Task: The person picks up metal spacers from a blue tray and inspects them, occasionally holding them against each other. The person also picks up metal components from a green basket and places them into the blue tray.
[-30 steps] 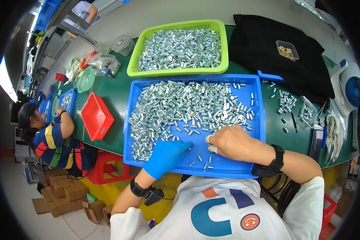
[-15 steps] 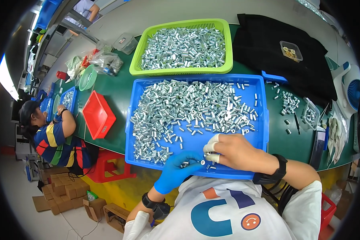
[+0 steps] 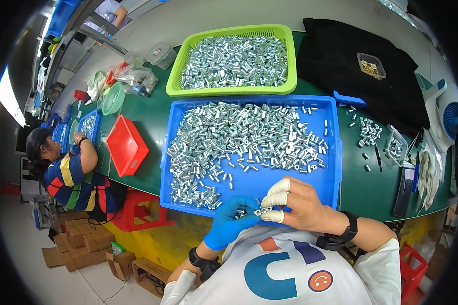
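Observation:
My left hand (image 3: 230, 222), in a blue glove, is closed round some short silver metal sleeves (image 3: 240, 213) at the near edge of the blue tray (image 3: 249, 188). Opposite it, my right hand (image 3: 299, 204) wears white finger covers. Its thumb and fingers pinch a few sleeves (image 3: 265, 209), whose round, holed ends show in a row against the left fingertips. How many lie inside the blue glove is hidden. A wide heap of the same sleeves (image 3: 229, 132) covers the back and left of the tray, with several more scattered toward its middle.
Behind the tray stands a green basket (image 3: 231, 92) full of sleeves. A red tray (image 3: 127, 145) sits to the left, near a seated co-worker (image 3: 68, 170). On the right are loose sleeves (image 3: 369, 130), a small clear box (image 3: 395, 145), black cloth (image 3: 336, 56) and a fan (image 3: 449, 114).
My right hand has come nearer to me, and the fingertips of both hands now meet over a row of sleeves. The left hand has turned slightly, with sleeves still in it.

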`<state>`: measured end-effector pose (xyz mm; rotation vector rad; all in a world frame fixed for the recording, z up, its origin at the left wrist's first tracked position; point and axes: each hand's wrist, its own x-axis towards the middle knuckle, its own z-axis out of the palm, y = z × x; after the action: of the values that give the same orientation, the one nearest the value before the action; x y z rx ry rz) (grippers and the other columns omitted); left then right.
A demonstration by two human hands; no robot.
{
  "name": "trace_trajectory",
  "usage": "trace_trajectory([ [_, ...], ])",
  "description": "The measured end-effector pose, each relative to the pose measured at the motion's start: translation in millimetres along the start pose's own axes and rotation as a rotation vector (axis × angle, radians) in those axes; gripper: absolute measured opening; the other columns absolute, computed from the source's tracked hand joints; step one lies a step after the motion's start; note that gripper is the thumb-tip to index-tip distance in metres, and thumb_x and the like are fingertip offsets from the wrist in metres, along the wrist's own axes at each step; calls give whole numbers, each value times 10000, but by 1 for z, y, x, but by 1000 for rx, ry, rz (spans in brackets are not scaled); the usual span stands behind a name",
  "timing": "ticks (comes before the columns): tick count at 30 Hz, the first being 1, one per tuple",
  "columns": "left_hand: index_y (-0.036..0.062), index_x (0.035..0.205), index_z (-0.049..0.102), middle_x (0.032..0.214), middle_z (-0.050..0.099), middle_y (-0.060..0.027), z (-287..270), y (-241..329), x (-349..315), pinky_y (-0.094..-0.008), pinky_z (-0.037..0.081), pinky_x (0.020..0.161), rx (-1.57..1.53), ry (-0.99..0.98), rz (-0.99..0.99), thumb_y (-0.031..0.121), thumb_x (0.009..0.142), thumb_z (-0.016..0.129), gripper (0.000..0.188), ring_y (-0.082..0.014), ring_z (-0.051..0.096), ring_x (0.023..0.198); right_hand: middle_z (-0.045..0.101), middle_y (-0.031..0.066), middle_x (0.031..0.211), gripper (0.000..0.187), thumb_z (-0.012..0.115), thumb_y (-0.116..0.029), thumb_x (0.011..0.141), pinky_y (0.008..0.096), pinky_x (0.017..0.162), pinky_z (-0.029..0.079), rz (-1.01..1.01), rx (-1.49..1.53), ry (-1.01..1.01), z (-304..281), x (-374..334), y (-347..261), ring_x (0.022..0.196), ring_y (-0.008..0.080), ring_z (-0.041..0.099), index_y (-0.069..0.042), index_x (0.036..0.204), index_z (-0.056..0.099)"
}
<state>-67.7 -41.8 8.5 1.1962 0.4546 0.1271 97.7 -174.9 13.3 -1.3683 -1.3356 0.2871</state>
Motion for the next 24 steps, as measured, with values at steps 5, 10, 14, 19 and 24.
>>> trace_trajectory([
  [5, 49, 1104, 547, 948, 613, -47, 1, -4, 3, -195, 452, 583, -19, -1, 12, 182, 882, 608, 266, -76, 566, 724, 600, 52, 813, 268, 786, -99, 679, 296, 562, 486, -13, -10, 3, 5, 2, -1, 697, 193, 597, -64, 911, 656],
  [10, 58, 1024, 556, 839, 572, -34, 9, 17, 31, -183, 347, 441, -462, 182, -292, 398, 964, 411, 375, -83, 505, 599, 612, 64, 814, 235, 753, -120, 722, 311, 577, 489, 79, 9, -143, 2, 27, -8, 696, 224, 607, -64, 920, 641],
  [14, 63, 876, 552, 718, 499, -42, -13, 5, 37, -200, 278, 379, -809, -75, -260, 425, 986, 330, 438, -105, 422, 478, 618, 80, 822, 204, 717, -115, 750, 325, 595, 492, 153, 64, -228, -11, 33, -1, 710, 251, 614, -60, 931, 639],
  [19, 88, 711, 462, 586, 367, -52, -40, 13, 38, -245, 239, 359, -738, -210, -70, 431, 991, 277, 480, -118, 301, 359, 583, 119, 776, 174, 659, -104, 747, 375, 584, 484, -1, -307, -526, -12, 13, 13, 703, 272, 605, -38, 907, 634],
  [24, 86, 704, 466, 590, 366, -36, -31, 11, 36, -244, 246, 365, -1031, -232, -99, 416, 994, 274, 480, -112, 312, 368, 554, 151, 747, 161, 601, -89, 736, 407, 587, 481, 10, -369, -675, -12, 10, 19, 702, 303, 595, -17, 878, 626],
])
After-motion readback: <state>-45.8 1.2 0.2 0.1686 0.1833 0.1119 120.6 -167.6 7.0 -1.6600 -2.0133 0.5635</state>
